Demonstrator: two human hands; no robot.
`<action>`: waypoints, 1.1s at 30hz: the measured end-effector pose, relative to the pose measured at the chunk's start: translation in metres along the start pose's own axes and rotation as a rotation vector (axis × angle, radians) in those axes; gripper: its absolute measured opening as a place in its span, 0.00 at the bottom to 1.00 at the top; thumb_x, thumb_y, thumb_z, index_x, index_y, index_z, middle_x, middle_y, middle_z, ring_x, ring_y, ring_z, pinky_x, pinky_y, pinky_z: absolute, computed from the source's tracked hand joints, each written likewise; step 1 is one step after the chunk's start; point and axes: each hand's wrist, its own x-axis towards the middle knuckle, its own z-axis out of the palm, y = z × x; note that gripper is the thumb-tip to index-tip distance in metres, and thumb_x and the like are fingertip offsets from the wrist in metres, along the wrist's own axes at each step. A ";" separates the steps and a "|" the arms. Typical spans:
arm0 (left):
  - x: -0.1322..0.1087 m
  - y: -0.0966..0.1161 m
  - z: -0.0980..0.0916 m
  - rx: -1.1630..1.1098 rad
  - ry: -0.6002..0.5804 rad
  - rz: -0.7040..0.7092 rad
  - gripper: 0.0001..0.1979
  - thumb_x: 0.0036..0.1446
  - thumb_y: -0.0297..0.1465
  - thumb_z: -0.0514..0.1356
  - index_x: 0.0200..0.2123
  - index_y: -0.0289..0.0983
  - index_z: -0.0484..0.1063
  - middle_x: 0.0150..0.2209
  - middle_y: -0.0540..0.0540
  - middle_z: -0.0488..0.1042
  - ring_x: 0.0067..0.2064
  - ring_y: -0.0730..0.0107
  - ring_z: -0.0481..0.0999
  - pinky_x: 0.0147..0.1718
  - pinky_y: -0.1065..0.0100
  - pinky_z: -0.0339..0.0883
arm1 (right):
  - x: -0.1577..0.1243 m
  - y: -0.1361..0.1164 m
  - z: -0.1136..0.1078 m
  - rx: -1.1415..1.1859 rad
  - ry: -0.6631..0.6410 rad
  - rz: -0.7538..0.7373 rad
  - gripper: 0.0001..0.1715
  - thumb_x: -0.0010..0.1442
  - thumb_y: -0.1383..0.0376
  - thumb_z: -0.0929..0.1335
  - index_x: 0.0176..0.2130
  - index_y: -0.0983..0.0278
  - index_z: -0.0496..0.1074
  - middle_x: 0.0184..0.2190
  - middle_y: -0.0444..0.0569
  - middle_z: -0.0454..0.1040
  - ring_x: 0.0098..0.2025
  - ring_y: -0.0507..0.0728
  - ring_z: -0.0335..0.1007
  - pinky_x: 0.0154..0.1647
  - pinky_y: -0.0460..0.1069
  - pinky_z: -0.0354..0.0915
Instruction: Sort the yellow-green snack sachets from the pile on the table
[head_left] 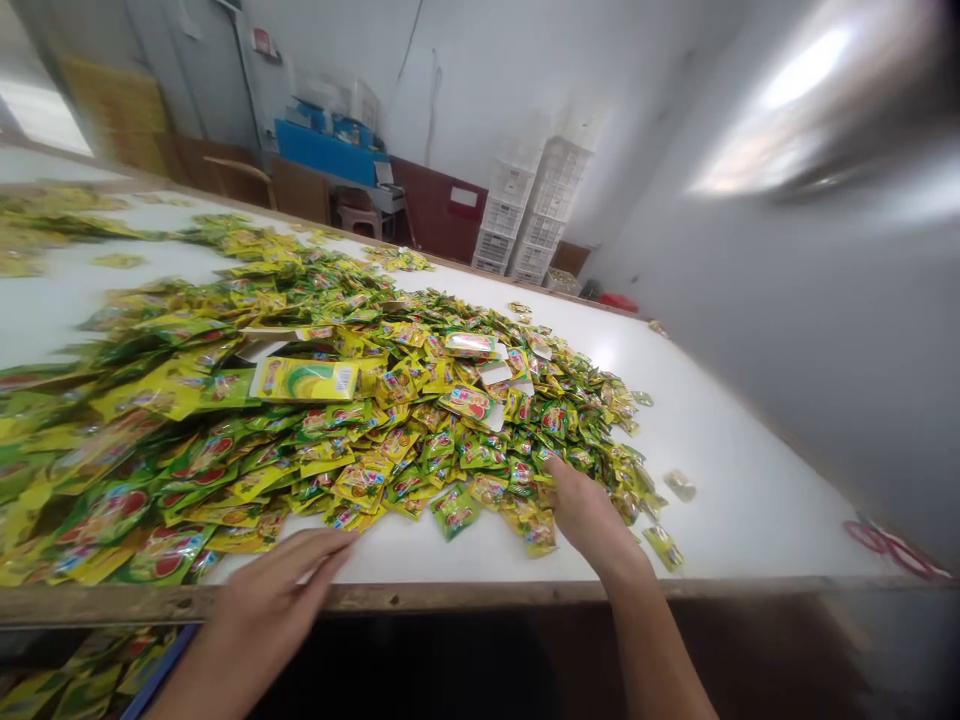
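A large heap of shiny yellow-green sachets point(420, 420) covers the middle and left of the white table point(720, 480). On top of it lies a yellow printed carton point(304, 379), with some white card pieces point(495, 375) among the sachets. My right hand point(589, 520) reaches into the heap's near edge, its fingertips hidden among the sachets. Whether it grips any is unclear. My left hand point(277, 590) lies flat over the table's front edge, fingers stretched toward the heap's near side and holding nothing. A few loose sachets point(664, 547) lie to the right of my right hand.
A wooden strip point(480, 597) runs along the table's near edge. Below it at left, a blue-rimmed container point(154, 670) holds more sachets. Red loops point(892, 548) lie at the right corner. Stacked white crates point(532, 205), a blue bin point(326, 150) and a stool point(358, 215) stand beyond the table.
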 end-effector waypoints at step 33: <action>0.188 0.002 -0.047 0.477 0.029 0.028 0.19 0.51 0.25 0.57 0.47 0.37 0.75 0.54 0.36 0.73 0.61 0.43 0.65 0.59 0.43 0.54 | -0.005 -0.058 0.039 0.318 -0.379 -0.356 0.07 0.48 0.69 0.70 0.31 0.59 0.74 0.32 0.46 0.77 0.34 0.57 0.74 0.33 0.46 0.61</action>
